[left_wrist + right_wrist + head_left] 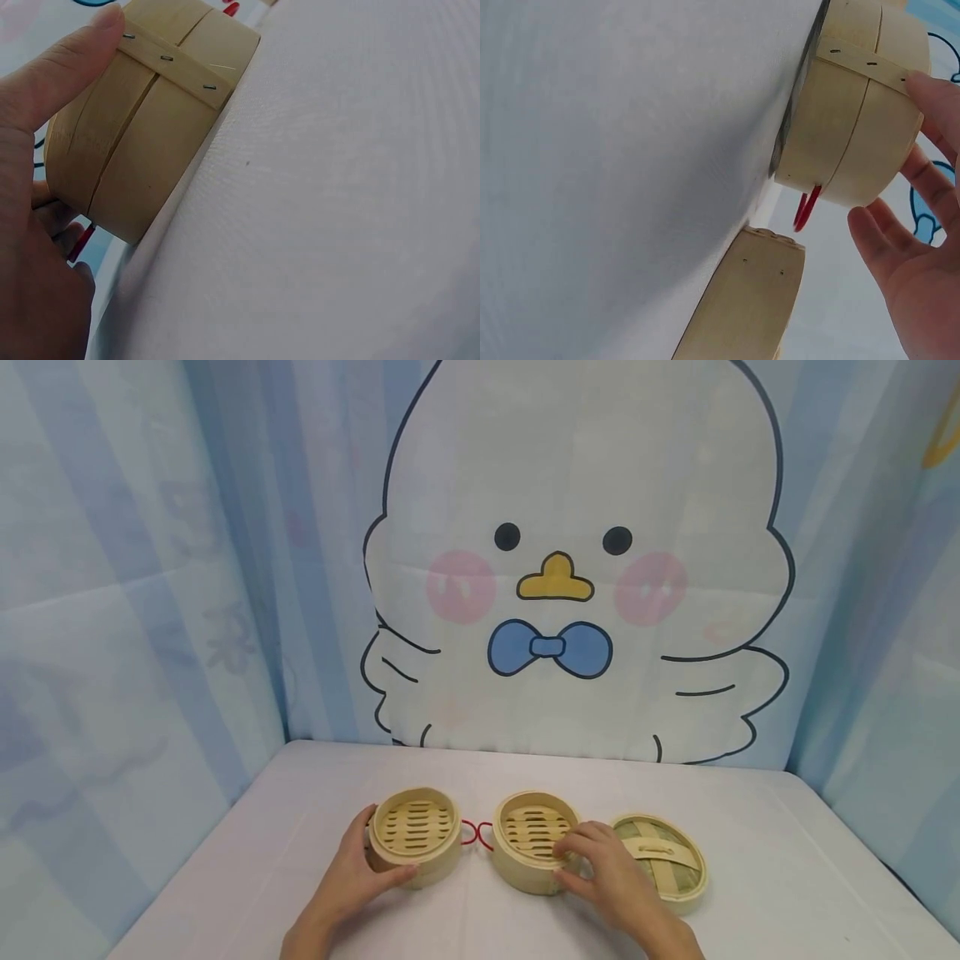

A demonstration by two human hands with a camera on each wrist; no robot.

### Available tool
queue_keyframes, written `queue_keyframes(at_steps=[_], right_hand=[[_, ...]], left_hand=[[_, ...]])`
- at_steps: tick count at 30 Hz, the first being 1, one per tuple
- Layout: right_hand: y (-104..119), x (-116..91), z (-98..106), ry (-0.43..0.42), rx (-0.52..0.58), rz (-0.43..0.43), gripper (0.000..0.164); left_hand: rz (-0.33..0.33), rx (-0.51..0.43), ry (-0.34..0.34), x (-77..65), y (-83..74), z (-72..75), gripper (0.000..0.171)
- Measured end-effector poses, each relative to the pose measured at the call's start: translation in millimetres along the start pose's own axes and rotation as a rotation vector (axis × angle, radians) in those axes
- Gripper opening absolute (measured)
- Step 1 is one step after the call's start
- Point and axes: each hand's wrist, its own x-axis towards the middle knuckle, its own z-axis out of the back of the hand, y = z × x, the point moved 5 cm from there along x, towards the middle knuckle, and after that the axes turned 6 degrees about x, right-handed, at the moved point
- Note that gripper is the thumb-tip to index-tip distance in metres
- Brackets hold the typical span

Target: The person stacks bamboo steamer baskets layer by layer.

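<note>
Two round bamboo steamer baskets stand side by side on the white table, slatted insides facing up. My left hand (352, 872) grips the left steamer basket (438, 867), thumb on its near wall and fingers round its outer side. In the left wrist view the thumb lies at the top of the basket's stapled wall (150, 127). On the other steamer basket (521, 875), my right hand (611, 877) holds the right rim, its thumb low against the wall. The right wrist view shows that thumb at the stapled strip (870, 64). Red loops (469, 832) stick out between the baskets.
A woven bamboo lid (686, 881) lies right of the baskets, beside my right hand, with a strap handle across its top. White cloth covers the table (787, 877). Behind it hangs a curtain (330, 568) with a cartoon bird; more curtain closes both sides.
</note>
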Motion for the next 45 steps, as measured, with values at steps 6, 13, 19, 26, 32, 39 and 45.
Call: queue_keyframes(at_steps=[6,13,19,26,32,39,45], right_hand=[[-2.5,-0.1,-0.9,-0.039,0.073,-0.004,0.032],[-0.7,2.1,4.0,-0.117,0.068,0.042,0.036],[4.9,10.0,12.5,-0.172,0.064,0.082,0.037],[13.6,22.7,17.2,-0.204,0.092,0.094,0.034],[18.9,30.6,15.2,-0.235,0.113,0.118,0.032],[25.6,38.8,7.2,-0.251,0.145,0.134,0.029],[30.8,44.3,-0.3,-0.261,0.172,0.130,0.028]], left_hand=[[0.025,0.037,-0.004,0.2,0.3,0.2,0.121],[0.058,0.078,0.004,1.3,1.4,0.1,0.124],[0.057,0.067,0.007,0.1,3.6,2.3,0.123],[0.049,0.056,0.005,-1.3,4.5,4.0,0.121],[0.053,0.053,-0.002,-1.5,4.9,4.1,0.120],[0.056,0.044,-0.002,-1.1,3.7,3.0,0.120],[0.054,0.051,-0.008,-0.3,2.6,1.3,0.119]])
